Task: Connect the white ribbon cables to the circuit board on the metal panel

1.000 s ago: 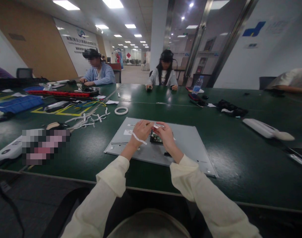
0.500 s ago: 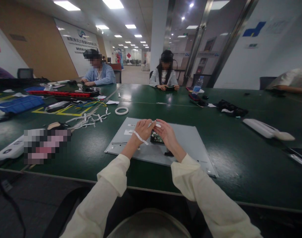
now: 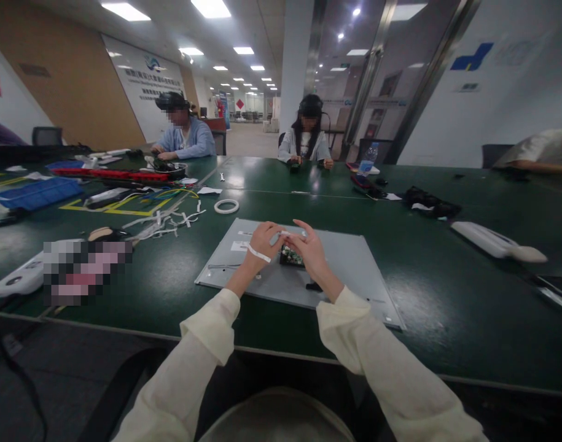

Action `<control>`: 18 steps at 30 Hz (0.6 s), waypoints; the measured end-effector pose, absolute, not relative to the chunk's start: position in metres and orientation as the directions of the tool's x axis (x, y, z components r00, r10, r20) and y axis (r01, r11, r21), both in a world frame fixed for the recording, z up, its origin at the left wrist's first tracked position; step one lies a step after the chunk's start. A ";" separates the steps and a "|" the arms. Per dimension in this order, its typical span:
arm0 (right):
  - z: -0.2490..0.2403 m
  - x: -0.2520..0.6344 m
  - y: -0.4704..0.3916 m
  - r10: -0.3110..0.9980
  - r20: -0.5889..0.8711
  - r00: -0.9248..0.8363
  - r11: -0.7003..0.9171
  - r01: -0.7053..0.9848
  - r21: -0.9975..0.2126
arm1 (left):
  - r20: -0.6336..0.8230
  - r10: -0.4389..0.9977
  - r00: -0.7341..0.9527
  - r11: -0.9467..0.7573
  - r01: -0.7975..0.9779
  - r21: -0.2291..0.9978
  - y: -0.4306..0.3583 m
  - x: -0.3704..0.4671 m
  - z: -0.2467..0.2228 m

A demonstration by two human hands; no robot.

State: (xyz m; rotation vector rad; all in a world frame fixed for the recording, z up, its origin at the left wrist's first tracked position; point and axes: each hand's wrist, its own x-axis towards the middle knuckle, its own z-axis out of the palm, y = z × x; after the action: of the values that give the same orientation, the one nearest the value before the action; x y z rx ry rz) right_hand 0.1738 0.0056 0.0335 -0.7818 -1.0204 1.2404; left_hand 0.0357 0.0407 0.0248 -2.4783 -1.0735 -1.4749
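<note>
My left hand and my right hand meet above the grey panel. Between their fingertips is a small white piece, perhaps a strip of tape; its exact shape is too small to tell. Both hands are closed on it, with the right index finger raised. Across the back of my left hand near the wrist sticks a white strip. Directly below the fingers, a green circuit board in a dark frame rests on the panel, partly covered by the hands. A small black part lies beside my right wrist.
A white tape roll lies beyond the panel. Left of it are loose white strips, a blue tray and a white device. Another white device lies right. Two people sit across the table.
My right fingers have shifted over the white piece and the index finger has lifted. The strip on my left hand lies flatter. Across the table, one person's hands have moved apart.
</note>
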 end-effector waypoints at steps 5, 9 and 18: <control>0.031 0.172 0.005 0.983 0.184 0.008 0.176 -0.348 -0.921 | 0.815 0.457 0.356 -0.734 0.669 0.119 0.035 0.034 0.027; 0.031 0.171 0.001 0.986 0.168 -0.008 0.161 -0.232 -0.959 | 0.814 0.530 0.238 -0.616 0.768 0.176 0.037 0.013 0.041; 0.028 0.170 -0.003 0.975 0.201 -0.095 0.206 0.049 -0.977 | 0.665 0.717 -0.210 0.092 0.974 0.208 0.054 -0.124 0.079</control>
State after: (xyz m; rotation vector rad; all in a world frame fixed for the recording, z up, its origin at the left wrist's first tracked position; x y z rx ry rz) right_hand 0.1696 -0.0027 0.0280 -1.0532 -1.4081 1.0912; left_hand -0.1239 0.0544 0.0795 -1.6606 -1.9827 -0.8830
